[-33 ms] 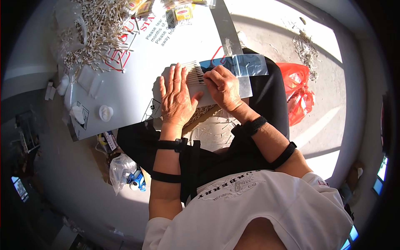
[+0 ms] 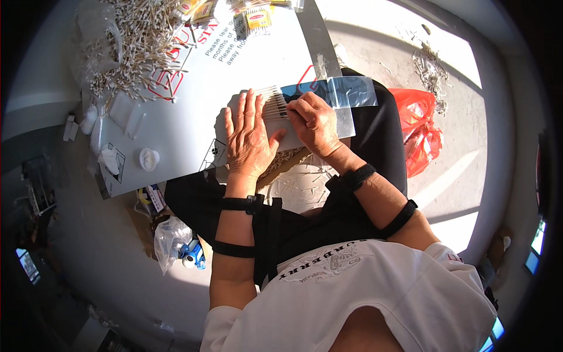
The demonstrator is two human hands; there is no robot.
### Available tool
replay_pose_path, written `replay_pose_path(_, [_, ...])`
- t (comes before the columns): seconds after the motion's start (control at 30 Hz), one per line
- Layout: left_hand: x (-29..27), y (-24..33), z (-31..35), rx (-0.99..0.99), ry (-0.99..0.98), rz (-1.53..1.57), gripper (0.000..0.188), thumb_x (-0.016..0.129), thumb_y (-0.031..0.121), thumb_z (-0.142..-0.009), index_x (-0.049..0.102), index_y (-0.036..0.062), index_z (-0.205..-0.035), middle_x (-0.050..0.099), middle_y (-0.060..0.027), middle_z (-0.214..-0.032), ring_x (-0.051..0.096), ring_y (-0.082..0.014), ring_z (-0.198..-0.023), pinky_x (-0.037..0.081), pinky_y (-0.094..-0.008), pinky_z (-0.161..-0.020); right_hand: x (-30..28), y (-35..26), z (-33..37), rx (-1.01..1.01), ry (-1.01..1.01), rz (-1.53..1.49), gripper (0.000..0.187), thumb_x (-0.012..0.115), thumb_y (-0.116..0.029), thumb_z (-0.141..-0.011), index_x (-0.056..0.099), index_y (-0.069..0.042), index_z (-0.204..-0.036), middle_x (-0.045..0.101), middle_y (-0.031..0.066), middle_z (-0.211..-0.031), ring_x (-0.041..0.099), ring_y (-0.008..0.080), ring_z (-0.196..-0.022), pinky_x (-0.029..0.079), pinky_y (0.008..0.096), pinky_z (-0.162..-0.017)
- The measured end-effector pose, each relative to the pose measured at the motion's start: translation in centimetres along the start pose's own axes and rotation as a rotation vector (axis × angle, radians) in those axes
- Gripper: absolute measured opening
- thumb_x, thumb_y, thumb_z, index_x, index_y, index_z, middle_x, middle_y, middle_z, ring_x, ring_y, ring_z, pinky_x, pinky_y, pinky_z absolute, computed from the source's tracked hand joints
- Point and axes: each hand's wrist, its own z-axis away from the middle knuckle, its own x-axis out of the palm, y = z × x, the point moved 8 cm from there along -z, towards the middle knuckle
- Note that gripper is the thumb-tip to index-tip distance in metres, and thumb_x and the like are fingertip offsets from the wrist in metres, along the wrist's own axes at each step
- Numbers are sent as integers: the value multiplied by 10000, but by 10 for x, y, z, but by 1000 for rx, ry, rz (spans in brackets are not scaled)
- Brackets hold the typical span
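Note:
A row of cotton swabs (image 2: 273,105) lies side by side on the white board (image 2: 199,126). Flat beside its left end rests my left hand (image 2: 251,144), fingers stretched out and pressed down, with nothing gripped. At the row's right end my right hand (image 2: 316,124) is closed, thumb and fingers pinched together by the swab tips. Whatever is between those fingertips is hidden. Just beyond the right hand, a shiny clear-blue plastic strip (image 2: 355,91) sticks out over the board's right edge.
A big heap of loose swabs (image 2: 138,44) covers the board's far left, near yellow-labelled swab packs (image 2: 257,21). A small white cup (image 2: 149,159) stands near the left edge. On the floor are a red plastic bag (image 2: 417,132), scattered swabs (image 2: 431,70) and a clear bag (image 2: 171,240).

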Motion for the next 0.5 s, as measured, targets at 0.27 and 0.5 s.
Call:
replay_pose_path(0.27, [0,0,0,2,-5,-11,836,689,419,-825,317,42,-1471,237,-101,-1568,210,-244,-1456,125,-494,-1186,0,-4,0,-45,-35,-21,147,720,-50,-740,659,-80,-870,572,64,-778,610,263,-721,502,353,-619])
replay_pose_path(0.5, [-1,1,0,4,3,-10,838,688,419,-823,318,35,-1470,240,-101,-1567,215,-244,-1455,127,-494,-1185,1,-2,-3,11,-29,21,213,716,-57,-744,659,-90,-947,571,64,-782,610,269,-724,506,357,-625])
